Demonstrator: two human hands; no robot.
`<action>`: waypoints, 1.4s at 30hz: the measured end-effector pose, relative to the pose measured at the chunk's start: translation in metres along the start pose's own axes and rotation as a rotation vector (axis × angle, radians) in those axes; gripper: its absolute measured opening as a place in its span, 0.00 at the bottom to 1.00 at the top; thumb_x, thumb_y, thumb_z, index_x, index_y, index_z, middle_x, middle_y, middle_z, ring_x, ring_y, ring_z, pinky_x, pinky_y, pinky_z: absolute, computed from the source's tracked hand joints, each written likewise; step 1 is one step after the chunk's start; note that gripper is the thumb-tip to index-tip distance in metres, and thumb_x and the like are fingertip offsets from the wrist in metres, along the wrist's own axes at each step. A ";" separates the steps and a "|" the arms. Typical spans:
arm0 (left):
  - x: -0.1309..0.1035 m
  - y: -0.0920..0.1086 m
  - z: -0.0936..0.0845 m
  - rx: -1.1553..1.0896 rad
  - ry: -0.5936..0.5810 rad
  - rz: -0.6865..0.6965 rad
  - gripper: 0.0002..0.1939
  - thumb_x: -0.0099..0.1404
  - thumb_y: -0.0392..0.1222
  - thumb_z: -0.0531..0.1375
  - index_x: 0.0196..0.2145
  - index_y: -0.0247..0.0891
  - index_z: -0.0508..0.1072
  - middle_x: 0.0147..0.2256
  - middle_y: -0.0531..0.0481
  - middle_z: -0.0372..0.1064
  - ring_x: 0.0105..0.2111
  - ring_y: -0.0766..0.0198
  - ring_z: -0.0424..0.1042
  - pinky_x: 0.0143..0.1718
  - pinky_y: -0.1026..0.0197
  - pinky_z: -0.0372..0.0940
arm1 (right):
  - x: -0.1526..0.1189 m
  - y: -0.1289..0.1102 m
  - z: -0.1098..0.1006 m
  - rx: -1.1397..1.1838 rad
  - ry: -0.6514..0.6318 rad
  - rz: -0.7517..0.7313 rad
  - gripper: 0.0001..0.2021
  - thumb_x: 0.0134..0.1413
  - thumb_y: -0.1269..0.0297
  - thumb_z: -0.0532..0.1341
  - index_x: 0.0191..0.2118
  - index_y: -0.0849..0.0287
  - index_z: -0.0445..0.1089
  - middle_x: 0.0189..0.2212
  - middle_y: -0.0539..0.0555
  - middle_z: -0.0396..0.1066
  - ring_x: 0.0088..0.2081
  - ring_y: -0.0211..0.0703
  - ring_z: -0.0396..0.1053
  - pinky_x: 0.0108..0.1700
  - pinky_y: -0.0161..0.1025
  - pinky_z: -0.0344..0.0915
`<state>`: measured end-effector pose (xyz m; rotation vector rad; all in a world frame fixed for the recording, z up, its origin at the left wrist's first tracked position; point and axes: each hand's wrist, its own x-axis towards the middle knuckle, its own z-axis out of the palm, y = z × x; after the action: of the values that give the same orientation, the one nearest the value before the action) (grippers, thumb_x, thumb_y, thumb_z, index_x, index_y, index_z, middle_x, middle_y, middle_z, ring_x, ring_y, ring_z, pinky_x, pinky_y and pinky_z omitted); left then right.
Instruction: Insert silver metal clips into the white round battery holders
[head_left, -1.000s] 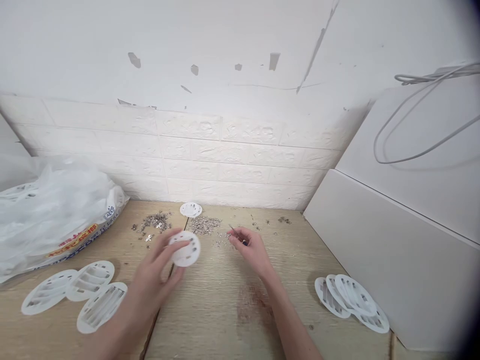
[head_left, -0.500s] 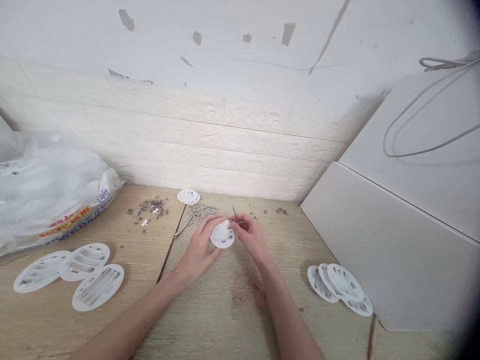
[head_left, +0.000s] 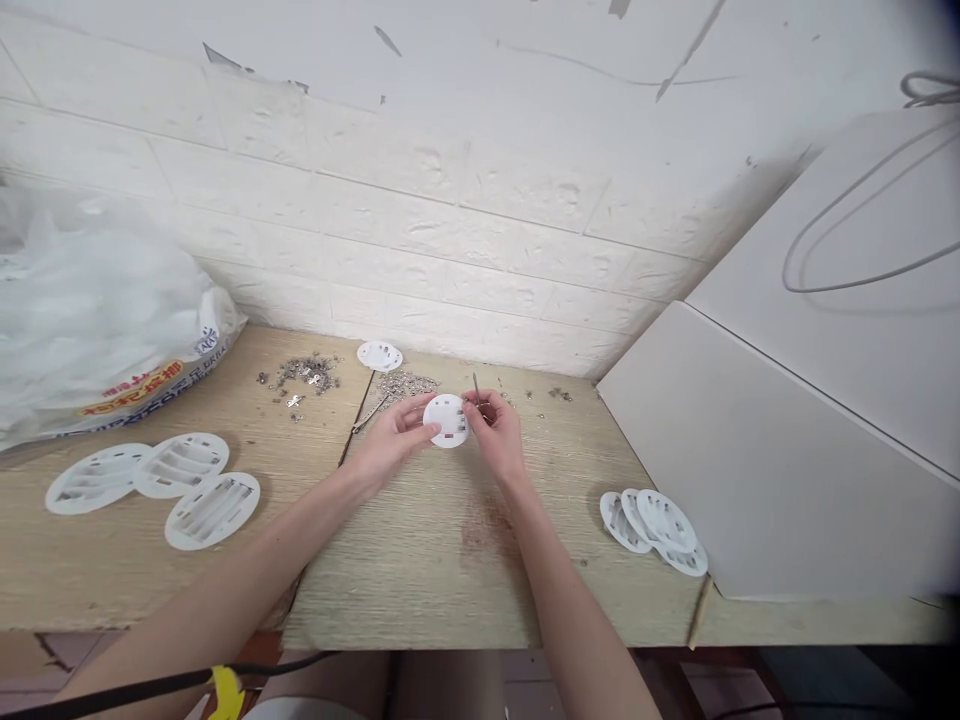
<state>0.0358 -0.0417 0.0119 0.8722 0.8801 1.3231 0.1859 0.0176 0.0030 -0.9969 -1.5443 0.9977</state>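
Note:
My left hand (head_left: 397, 440) is closed on the left edge of a round white plastic battery holder (head_left: 444, 412), thumb on its face. The holder is raised above the wooden table, with metal contacts showing along its right side. At that right edge is my right hand (head_left: 495, 425), its fingers pinched around a thin metal tool (head_left: 476, 385) that points upward. The tool's lower end is hidden by the fingers. Behind my left hand lie a pile of small metal pieces (head_left: 405, 386) and a narrow metal strip (head_left: 367, 416). Another white battery holder (head_left: 379, 356) lies near the wall.
Three white holders (head_left: 214, 511) lie at the left, below a large plastic bag (head_left: 112, 320). More metal pieces (head_left: 307, 373) are heaped at the back left. Several overlapping holders (head_left: 666, 520) lie at the right beside a white box (head_left: 787, 470). A black cable (head_left: 150, 690) crosses the lower left.
The view has tilted down, so the table's front edge now shows. My left thumb has come onto the holder's face, and the holder now faces me more squarely. Both hands keep their hold.

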 end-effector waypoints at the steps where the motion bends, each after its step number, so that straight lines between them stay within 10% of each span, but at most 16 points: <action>1: -0.001 0.000 0.001 -0.016 0.002 -0.031 0.29 0.49 0.35 0.67 0.50 0.36 0.66 0.47 0.41 0.70 0.48 0.55 0.69 0.50 0.51 0.65 | 0.000 0.001 0.001 0.005 0.004 -0.002 0.10 0.48 0.59 0.59 0.35 0.59 0.69 0.30 0.52 0.70 0.27 0.36 0.63 0.30 0.34 0.62; 14: 0.009 -0.003 -0.010 0.151 0.315 0.050 0.17 0.51 0.38 0.64 0.40 0.34 0.72 0.28 0.49 0.73 0.26 0.68 0.68 0.22 0.69 0.60 | -0.001 -0.005 -0.003 0.004 -0.058 0.066 0.10 0.45 0.59 0.62 0.33 0.60 0.72 0.24 0.50 0.69 0.25 0.35 0.61 0.28 0.34 0.58; 21: 0.009 -0.005 -0.014 0.480 0.221 0.086 0.17 0.54 0.42 0.60 0.41 0.34 0.73 0.29 0.49 0.72 0.23 0.67 0.65 0.17 0.68 0.57 | -0.002 -0.007 -0.004 -0.013 -0.098 0.039 0.11 0.45 0.59 0.62 0.34 0.58 0.75 0.28 0.52 0.72 0.29 0.39 0.65 0.31 0.37 0.61; 42: 0.006 -0.001 -0.011 0.038 0.096 -0.021 0.33 0.40 0.30 0.69 0.46 0.36 0.68 0.36 0.45 0.76 0.37 0.60 0.74 0.45 0.56 0.64 | -0.001 -0.001 -0.002 0.057 -0.039 0.141 0.11 0.43 0.58 0.62 0.32 0.60 0.69 0.23 0.49 0.65 0.23 0.33 0.57 0.25 0.33 0.56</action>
<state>0.0260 -0.0352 0.0062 0.8322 0.9897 1.3428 0.1877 0.0164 0.0037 -1.0635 -1.4848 1.1586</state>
